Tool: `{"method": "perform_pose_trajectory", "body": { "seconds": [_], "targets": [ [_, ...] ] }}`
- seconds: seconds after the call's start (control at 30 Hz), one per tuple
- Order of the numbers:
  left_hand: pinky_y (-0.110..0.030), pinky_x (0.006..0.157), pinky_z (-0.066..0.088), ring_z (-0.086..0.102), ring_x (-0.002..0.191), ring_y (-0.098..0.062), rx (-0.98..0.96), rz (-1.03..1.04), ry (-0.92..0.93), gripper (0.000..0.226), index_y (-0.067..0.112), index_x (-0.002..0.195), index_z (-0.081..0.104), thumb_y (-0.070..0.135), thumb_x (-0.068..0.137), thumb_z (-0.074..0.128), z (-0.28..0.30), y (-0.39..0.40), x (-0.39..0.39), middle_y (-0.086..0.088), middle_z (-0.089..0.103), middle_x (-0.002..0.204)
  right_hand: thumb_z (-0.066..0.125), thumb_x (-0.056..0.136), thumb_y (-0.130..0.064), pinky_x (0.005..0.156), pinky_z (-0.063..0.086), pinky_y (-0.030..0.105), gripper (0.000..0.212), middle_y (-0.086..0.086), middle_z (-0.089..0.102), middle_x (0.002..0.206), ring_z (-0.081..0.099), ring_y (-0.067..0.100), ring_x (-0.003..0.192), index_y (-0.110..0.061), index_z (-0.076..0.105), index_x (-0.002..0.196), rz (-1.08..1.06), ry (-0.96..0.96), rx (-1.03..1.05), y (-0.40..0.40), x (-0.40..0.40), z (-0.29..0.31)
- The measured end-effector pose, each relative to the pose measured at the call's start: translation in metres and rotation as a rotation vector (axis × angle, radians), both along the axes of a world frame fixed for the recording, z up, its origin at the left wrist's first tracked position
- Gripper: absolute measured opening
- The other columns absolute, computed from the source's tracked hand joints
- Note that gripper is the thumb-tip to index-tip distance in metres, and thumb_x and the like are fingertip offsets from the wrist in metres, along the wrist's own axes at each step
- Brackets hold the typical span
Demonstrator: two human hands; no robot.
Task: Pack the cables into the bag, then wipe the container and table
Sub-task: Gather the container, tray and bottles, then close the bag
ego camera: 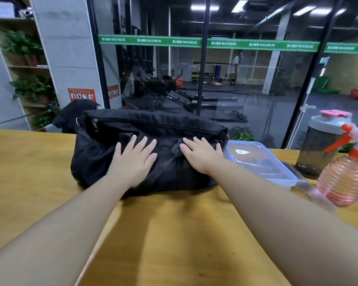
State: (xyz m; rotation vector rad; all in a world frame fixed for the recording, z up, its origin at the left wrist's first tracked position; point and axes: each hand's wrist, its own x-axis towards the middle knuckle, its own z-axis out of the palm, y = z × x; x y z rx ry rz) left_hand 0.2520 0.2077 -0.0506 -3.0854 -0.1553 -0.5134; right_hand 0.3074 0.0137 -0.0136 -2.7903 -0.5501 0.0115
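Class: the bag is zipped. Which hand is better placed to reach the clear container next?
Right. The right hand rests flat on the bag beside the container; the left hand lies farther away.

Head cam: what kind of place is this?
Probably a gym's front desk or lounge: rowing machines stand behind the glass wall, which carries a green "MAXIMUM" banner, and a black duffel bag and shaker bottle sit on the wooden table.
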Motion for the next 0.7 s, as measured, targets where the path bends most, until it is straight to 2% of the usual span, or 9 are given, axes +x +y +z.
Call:
{"method": "perform_pose_trajectory", "body": {
  "seconds": [0.07, 0.17, 0.23, 0.3, 0.4, 0.5, 0.6, 0.63, 0.7],
  "targets": [
    [-0.046, 0.115, 0.000, -0.006, 0.144, -0.016, -0.061, -0.016, 0.060, 0.049, 0.042, 0.146, 0.006, 0.048, 0.097, 0.007, 0.002, 0.001, 0.000, 0.013, 0.006, 0.157, 0.013, 0.101, -0.047, 0.117, -0.004, 0.053, 0.051, -0.003, 0.009, 0.161, 0.002, 0.019, 0.148, -0.036, 0.014, 0.150, 0.011, -0.026, -0.024, -0.002, -0.005, 0.000],
    [-0.045, 0.116, 0.001, -0.004, 0.145, -0.015, -0.165, -0.034, 0.093, 0.048, 0.044, 0.145, 0.015, 0.047, 0.097, 0.006, 0.006, -0.001, -0.005, 0.012, 0.011, 0.156, 0.021, 0.103, -0.040, 0.115, 0.008, 0.053, 0.046, 0.000, 0.024, 0.155, 0.018, 0.023, 0.143, -0.032, 0.021, 0.149, 0.058, -0.157, -0.130, -0.003, -0.010, -0.002],
    [-0.044, 0.116, 0.000, -0.001, 0.144, -0.012, -0.279, -0.059, 0.010, 0.049, 0.042, 0.142, 0.027, 0.046, 0.097, 0.008, 0.009, -0.006, -0.014, 0.011, 0.016, 0.155, 0.025, 0.101, -0.048, 0.114, 0.018, 0.048, 0.050, 0.000, 0.033, 0.150, 0.030, 0.022, 0.138, -0.026, 0.030, 0.145, 0.039, -0.209, -0.026, -0.005, -0.014, -0.003],
    [-0.043, 0.116, 0.002, 0.003, 0.144, -0.009, -0.332, -0.142, -0.089, 0.053, 0.041, 0.140, 0.032, 0.053, 0.095, 0.010, 0.011, -0.012, -0.030, 0.012, 0.021, 0.154, 0.028, 0.099, -0.050, 0.108, 0.031, 0.043, 0.051, -0.001, 0.034, 0.150, 0.038, 0.022, 0.134, -0.026, 0.033, 0.144, 0.084, -0.279, 0.052, -0.008, -0.021, -0.002],
    [-0.040, 0.116, 0.002, 0.003, 0.143, -0.006, -0.160, -0.340, -0.035, 0.079, 0.041, 0.144, 0.020, 0.080, 0.077, 0.006, 0.011, -0.019, -0.056, 0.015, 0.013, 0.155, 0.031, 0.100, -0.045, 0.106, 0.035, 0.039, 0.047, -0.006, 0.031, 0.152, 0.037, 0.018, 0.136, -0.031, 0.034, 0.144, 0.254, -0.240, 0.062, -0.019, -0.033, -0.004],
    [-0.038, 0.115, -0.003, -0.005, 0.143, -0.007, 0.058, -0.379, 0.051, 0.088, 0.041, 0.146, 0.002, 0.085, 0.070, 0.015, 0.011, -0.020, -0.066, 0.017, -0.002, 0.155, 0.032, 0.099, -0.048, 0.110, 0.031, 0.038, 0.049, -0.009, 0.028, 0.155, 0.031, 0.014, 0.140, -0.033, 0.031, 0.146, 0.299, -0.178, -0.010, -0.030, -0.041, -0.007],
    [-0.044, 0.115, 0.002, -0.007, 0.144, -0.012, 0.216, -0.359, 0.038, 0.086, 0.039, 0.146, -0.005, 0.071, 0.073, 0.027, 0.012, -0.020, -0.068, 0.015, -0.007, 0.156, 0.032, 0.100, -0.046, 0.108, 0.033, 0.038, 0.047, -0.008, 0.030, 0.154, 0.034, 0.015, 0.138, -0.032, 0.034, 0.145, 0.236, -0.254, -0.076, -0.031, -0.045, -0.007],
    [-0.048, 0.114, 0.009, -0.001, 0.145, -0.015, 0.271, -0.348, 0.026, 0.086, 0.036, 0.147, -0.002, 0.065, 0.075, 0.037, 0.011, -0.020, -0.068, 0.012, -0.003, 0.157, 0.032, 0.100, -0.045, 0.108, 0.033, 0.038, 0.046, -0.007, 0.032, 0.153, 0.034, 0.015, 0.138, -0.031, 0.034, 0.144, 0.208, -0.274, -0.087, -0.030, -0.046, -0.006],
    [-0.054, 0.104, 0.032, 0.026, 0.140, -0.021, 0.365, -0.266, 0.038, 0.093, 0.030, 0.147, 0.014, 0.049, 0.071, 0.066, 0.009, -0.025, -0.071, 0.003, 0.023, 0.154, 0.032, 0.101, -0.041, 0.109, 0.031, 0.039, 0.045, -0.005, 0.035, 0.151, 0.033, 0.016, 0.138, -0.029, 0.034, 0.145, 0.165, -0.290, -0.100, -0.029, -0.051, -0.007]
  ]
}}
